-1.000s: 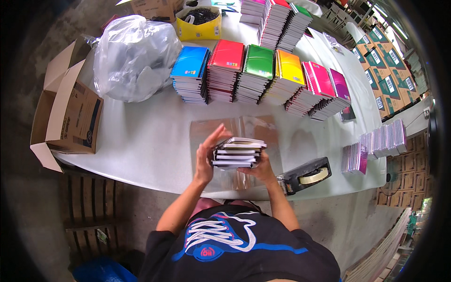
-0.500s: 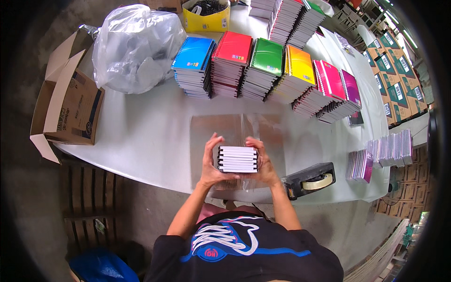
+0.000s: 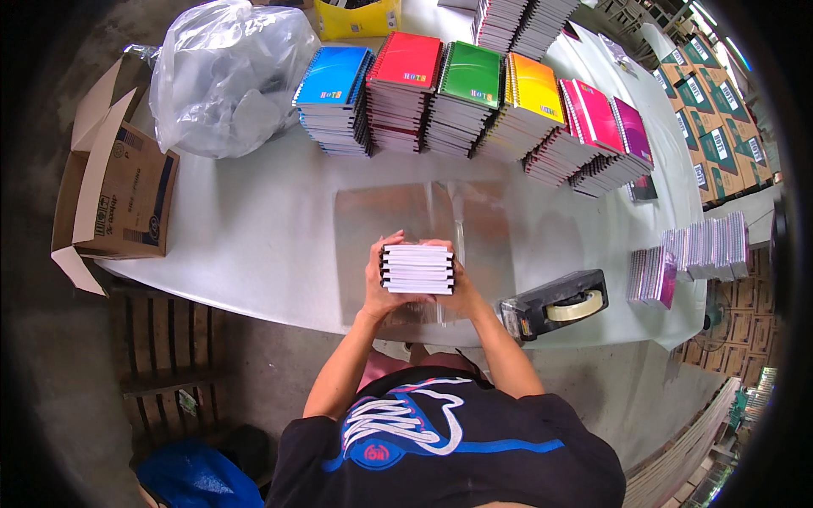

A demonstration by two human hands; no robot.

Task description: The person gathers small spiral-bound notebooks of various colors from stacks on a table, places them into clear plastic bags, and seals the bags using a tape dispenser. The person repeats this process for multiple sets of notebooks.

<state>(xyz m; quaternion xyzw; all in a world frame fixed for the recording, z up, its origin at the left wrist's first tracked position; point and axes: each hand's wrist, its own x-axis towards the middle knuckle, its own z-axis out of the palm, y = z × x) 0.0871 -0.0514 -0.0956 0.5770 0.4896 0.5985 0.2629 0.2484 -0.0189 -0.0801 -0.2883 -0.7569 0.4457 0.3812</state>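
Note:
Between my palms is a stack of small spiral notebooks [image 3: 417, 269], their white page edges facing up and dark spiral bindings at the sides. My left hand [image 3: 378, 279] is wrapped round the left side of the stack, and my right hand [image 3: 460, 286] grips its right side. Beneath them, a clear plastic sheet or bag [image 3: 373, 212] lies flat on the white-covered table [image 3: 246, 220]. To the right of my right hand stands a black tape dispenser [image 3: 529, 309] with a roll of tape [image 3: 574, 306].
Across the far side stand tall notebook piles: blue [image 3: 334, 76], red [image 3: 408, 59], green [image 3: 470, 72], yellow [image 3: 535, 89], pink and purple. An open cardboard box [image 3: 127, 195] and a bulky clear plastic bag [image 3: 229, 85] are at the left. More notebooks [image 3: 652, 275] stand at the right edge.
My fingers have closed in against the sides of the notebook stack, where they stood partly raised before. The stack sits slightly higher and further left in view; the whole view has shifted a little.

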